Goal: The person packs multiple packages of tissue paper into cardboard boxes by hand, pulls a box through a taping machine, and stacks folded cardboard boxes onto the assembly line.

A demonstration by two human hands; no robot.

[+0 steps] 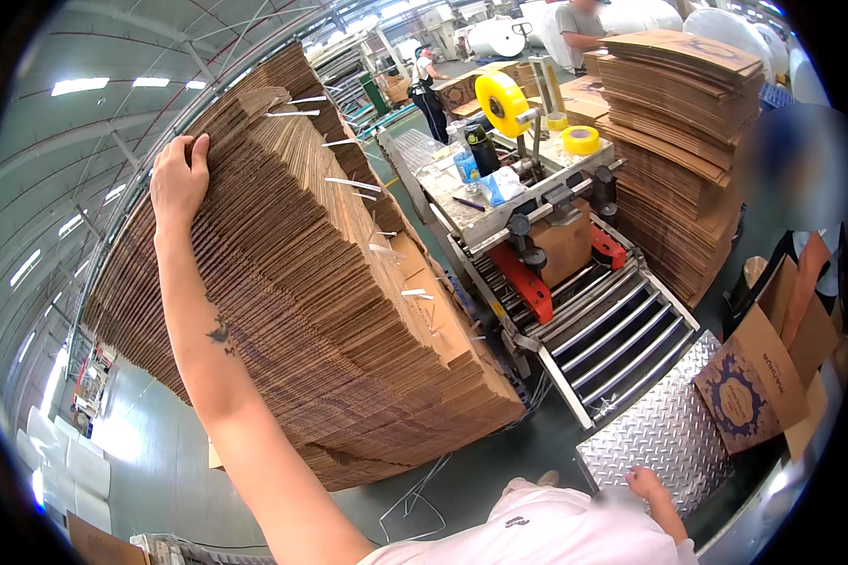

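My left hand (179, 179) reaches up and rests its fingers on the upper edge of a tall leaning stack of flattened brown cardboard boxes (330, 311), gripping the top sheets. My right hand (646, 484) is low at the bottom right, resting on a diamond-pattern metal plate (669, 433); its fingers look curled with nothing in them. Beside the stack stands a carton taping machine (546, 235) with a roller conveyor (622, 339); a brown box sits inside it under a yellow tape roll (501, 102).
A second pile of flat cartons (678, 141) rises behind the machine. At the right a co-worker holds an opened printed carton (758, 377). Bottles and a tape roll (580, 139) lie on the machine top. Other people stand far back. Loose strapping (415, 499) lies on the floor.
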